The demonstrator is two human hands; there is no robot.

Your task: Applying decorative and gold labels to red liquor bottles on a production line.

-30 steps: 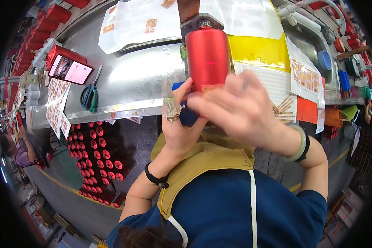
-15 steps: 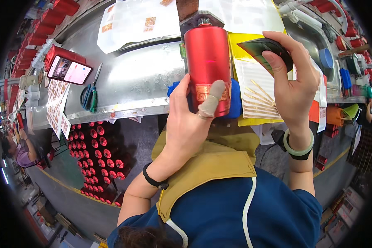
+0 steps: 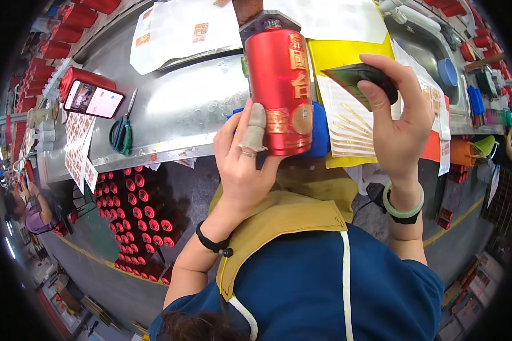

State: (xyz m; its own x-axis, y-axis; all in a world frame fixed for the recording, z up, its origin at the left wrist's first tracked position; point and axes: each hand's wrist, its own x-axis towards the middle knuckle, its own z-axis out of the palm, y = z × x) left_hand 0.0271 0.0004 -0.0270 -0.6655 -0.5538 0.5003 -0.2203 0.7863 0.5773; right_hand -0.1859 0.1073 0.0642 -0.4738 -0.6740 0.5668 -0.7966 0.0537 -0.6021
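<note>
A red bottle (image 3: 270,74) with gold characters and a gold patterned band lies on its side over a blue cloth (image 3: 320,133), its dark neck pointing away from me. My left hand (image 3: 246,153) grips the bottle's lower left side; pale covers wrap one finger. To the right, my right hand (image 3: 404,108) pinches a thin dark scraper-like blade (image 3: 361,79) between thumb and fingers, apart from the bottle. Below that blade lies a white sheet (image 3: 344,108) with several gold strips, on a yellow sheet (image 3: 347,54).
Green-handled scissors (image 3: 121,135) and a lit phone (image 3: 94,99), leaning on a red container, sit left on the metal bench (image 3: 199,85). White sheets with gold labels (image 3: 179,28) lie at the back. Red-ended bottles (image 3: 136,210) are stacked under the bench. Another person (image 3: 37,210) is far left.
The bottle has turned, bringing gold characters and a round gold mark into view. My left hand's fingers have shifted to its left side. My right hand has lowered slightly with the blade.
</note>
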